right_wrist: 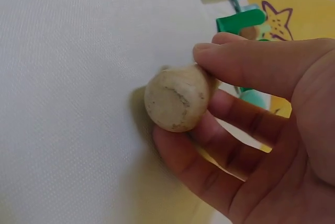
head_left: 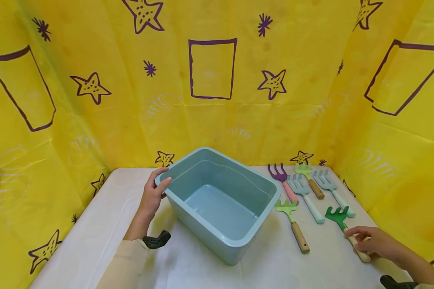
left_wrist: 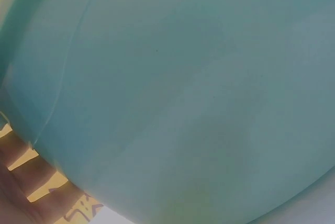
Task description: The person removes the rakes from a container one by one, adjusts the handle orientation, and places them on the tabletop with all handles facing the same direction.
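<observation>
My left hand [head_left: 154, 192] grips the left corner of a blue-green plastic bin [head_left: 201, 224], thumb over the rim. The bin stands at an angle, its inside bare. In the left wrist view the bin wall [left_wrist: 172, 88] fills most of the picture, with fingers [left_wrist: 39, 177] at lower left. At the right, my right hand [head_left: 377, 243] pinches the pale wooden handle of a dark green hand rake [head_left: 337, 216]. The right wrist view shows that handle's rounded end [right_wrist: 176, 101] between thumb and fingers, close over the white cloth.
Several more hand rakes lie right of the bin: a purple one with a pink handle [head_left: 290, 192], a light green one [head_left: 299, 237], another light green one [head_left: 315, 188], a light blue one [head_left: 312, 208] and its twin [head_left: 340, 197]. Yellow patterned curtains [head_left: 217, 120] enclose the white table [head_left: 94, 237].
</observation>
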`<state>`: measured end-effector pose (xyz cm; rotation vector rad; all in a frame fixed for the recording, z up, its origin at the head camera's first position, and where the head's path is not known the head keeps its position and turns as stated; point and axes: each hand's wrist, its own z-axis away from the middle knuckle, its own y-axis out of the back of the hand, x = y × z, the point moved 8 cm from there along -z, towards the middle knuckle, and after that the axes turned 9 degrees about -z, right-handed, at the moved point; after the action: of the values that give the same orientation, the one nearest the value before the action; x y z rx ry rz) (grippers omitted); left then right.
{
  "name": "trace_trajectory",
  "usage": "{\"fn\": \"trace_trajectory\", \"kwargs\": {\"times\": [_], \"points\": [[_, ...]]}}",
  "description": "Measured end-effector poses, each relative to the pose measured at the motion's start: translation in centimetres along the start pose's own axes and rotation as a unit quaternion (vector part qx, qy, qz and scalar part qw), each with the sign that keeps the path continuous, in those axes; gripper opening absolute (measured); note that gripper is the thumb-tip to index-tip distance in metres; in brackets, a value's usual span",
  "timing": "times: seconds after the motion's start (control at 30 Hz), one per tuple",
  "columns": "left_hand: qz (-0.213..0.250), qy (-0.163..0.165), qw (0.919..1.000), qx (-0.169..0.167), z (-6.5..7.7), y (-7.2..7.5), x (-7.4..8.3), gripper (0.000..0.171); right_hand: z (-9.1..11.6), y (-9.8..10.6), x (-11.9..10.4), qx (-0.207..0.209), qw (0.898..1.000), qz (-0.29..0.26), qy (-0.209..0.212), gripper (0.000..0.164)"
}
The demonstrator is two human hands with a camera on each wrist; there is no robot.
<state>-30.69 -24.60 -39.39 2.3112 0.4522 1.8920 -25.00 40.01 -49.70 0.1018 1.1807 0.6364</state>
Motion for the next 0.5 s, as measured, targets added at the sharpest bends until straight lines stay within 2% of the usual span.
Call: {"fn": "trace_trajectory", "kwargs": {"times": [0.23, 0.5], "points": [[-0.004, 0.008, 1.0000, -0.003, -0.2, 0.1, 0.0, 0.050, -0.8, -0.1, -1.0, 0.030, 0.999, 0.023, 0.015, 0.039], [-0.001, -0.004, 1.0000, 0.002, 0.0, 0.1, 0.1, 0.048, -2.1, 0.1, -1.9, 0.075, 0.995, 0.059, 0.015, 0.035]]}}
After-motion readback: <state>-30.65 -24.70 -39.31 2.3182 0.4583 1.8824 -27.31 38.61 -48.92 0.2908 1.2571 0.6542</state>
